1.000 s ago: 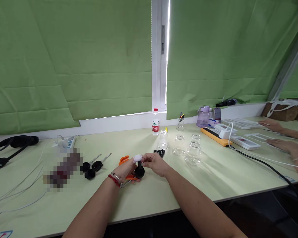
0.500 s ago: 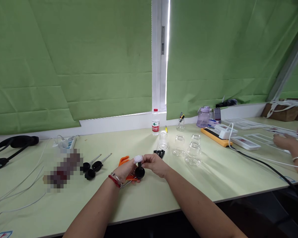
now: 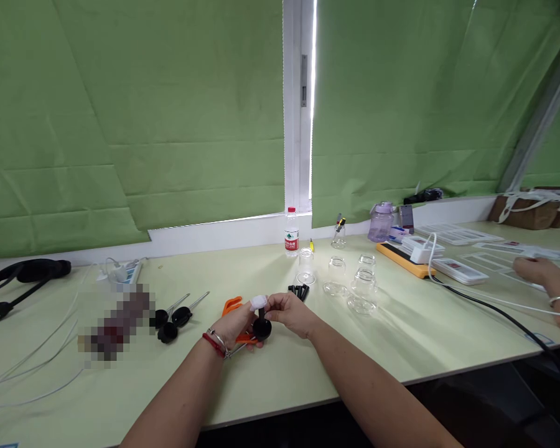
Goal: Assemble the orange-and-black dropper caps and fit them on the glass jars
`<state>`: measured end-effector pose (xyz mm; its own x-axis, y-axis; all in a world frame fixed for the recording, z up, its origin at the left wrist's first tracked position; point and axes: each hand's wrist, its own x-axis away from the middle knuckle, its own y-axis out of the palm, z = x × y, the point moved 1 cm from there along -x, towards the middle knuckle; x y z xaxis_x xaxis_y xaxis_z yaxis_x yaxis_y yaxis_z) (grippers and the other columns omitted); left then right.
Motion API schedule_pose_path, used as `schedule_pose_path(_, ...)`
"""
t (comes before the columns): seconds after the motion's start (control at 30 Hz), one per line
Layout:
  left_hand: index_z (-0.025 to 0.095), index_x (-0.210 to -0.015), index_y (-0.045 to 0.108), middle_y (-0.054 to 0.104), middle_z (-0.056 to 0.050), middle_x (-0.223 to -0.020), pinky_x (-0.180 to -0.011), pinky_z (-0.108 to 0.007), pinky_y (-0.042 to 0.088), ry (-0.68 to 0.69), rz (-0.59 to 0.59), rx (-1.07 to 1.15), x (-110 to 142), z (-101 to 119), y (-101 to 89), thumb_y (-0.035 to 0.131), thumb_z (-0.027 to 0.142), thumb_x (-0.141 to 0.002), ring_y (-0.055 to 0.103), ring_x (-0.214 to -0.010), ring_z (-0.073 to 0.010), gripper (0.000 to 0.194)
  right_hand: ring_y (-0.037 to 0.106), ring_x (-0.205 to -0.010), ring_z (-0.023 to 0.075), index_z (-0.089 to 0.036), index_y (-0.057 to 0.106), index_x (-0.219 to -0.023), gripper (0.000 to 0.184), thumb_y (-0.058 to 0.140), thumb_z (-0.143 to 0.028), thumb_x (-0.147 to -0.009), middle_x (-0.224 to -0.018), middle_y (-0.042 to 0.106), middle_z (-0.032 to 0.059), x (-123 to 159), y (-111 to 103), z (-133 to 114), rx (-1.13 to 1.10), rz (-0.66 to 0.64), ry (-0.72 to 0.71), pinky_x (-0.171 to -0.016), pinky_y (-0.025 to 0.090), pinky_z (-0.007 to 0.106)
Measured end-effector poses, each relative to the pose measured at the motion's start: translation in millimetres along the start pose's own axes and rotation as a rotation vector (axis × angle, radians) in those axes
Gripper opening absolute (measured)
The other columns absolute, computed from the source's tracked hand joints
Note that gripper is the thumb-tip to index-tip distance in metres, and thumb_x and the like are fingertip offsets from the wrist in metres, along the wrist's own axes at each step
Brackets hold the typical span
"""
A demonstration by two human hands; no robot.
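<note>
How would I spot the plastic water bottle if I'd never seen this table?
Follow the pale window frame between the green curtains down to the back of the table. The clear plastic water bottle stands upright at its foot. Its red cap and red-and-white label set it apart from the plain glass cups and the purple bottle to its right.

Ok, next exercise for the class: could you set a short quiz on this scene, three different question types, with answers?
1. Which colour is the cap of the clear bottle?
a) blue
b) red
c) green
2. True or false: the left hand is the one with a red band at its wrist.
3. Fill in: in the picture, the purple jug stands to the ____ of the clear bottle.

Key: 1 b; 2 true; 3 right
</note>
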<state>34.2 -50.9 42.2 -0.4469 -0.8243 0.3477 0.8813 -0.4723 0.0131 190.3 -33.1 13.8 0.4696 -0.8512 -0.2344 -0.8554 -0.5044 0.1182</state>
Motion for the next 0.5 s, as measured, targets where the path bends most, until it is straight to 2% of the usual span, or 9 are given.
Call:
schedule_pose_path(0.13, 0.015, -0.096, 0.054, 0.064, -0.008, -0.068, -0.037, -0.023, 0.035, -0.024, -0.015, -0.045, -2.1, -1.1, -1.7, 0.046, 0.066, -0.072, 0.058, -0.048, -0.0183, 0.057, 0.054, -0.067, 0.0106, -0.015, 0.062, -0.072, 0.026, 0.079, -0.026, -0.055, -0.069, 0.061, -0.002, -0.3, -0.7, 2.3, -0.056, -0.013, 0.007, -0.07, 0.042, 0.028)
schedule_pose_path(0.5, 0.015, -0.095, 0.055, 0.064, -0.009, -0.071, -0.037, -0.023, 0.036, -0.014, -0.042, -0.033, -0.9, -0.8, -1.5, 0.047, 0.066, -0.071, 0.058, -0.048, -0.0175, 0.057, 0.056, -0.068, 0.0105, -0.014, 0.061, -0.073, 0.029, 0.08, -0.024, -0.054, -0.071, 0.061, -0.0017, -0.1, -2.9, 6.3, -0.07, -0.004, 0.018, -0.071, 0.043, 0.028)
